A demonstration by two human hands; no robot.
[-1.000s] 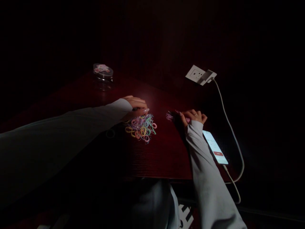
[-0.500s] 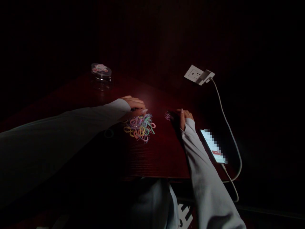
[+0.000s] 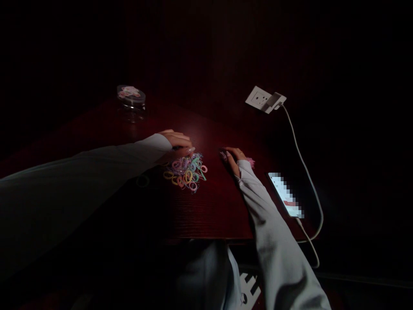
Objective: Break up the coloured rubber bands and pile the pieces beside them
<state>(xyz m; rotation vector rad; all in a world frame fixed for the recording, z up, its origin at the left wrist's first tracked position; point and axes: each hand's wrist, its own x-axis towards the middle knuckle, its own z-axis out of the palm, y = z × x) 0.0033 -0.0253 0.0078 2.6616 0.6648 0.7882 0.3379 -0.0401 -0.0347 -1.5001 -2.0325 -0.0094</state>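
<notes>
A heap of small colourful hair ties (image 3: 186, 171), in yellow, pink, green and purple, lies on the dark red table. My left hand (image 3: 177, 140) rests at the heap's far left edge, fingers stretched and curving downward; its fingertips are partly hidden. To the right, my right hand (image 3: 235, 157) reaches to a little purple bunch of hair ties (image 3: 223, 156), thumb and fingers apart around it. Beside my right wrist a pink bunch of hair ties (image 3: 251, 162) shows, partly covered by the hand and sleeve. One pale hair tie (image 3: 142, 180) lies in shadow left of the heap.
A clear round jar (image 3: 131, 103) with a flower-patterned lid stands at the back left. On the right lies a lit phone (image 3: 285, 196), its white cable (image 3: 300, 150) running to a charger in the wall socket (image 3: 260, 100). The table's front edge (image 3: 213, 238) is near my lap.
My right hand has moved left to the purple bunch, uncovering the pink bunch beside the wrist. My left hand stays by the heap. The whole view has shifted slightly.
</notes>
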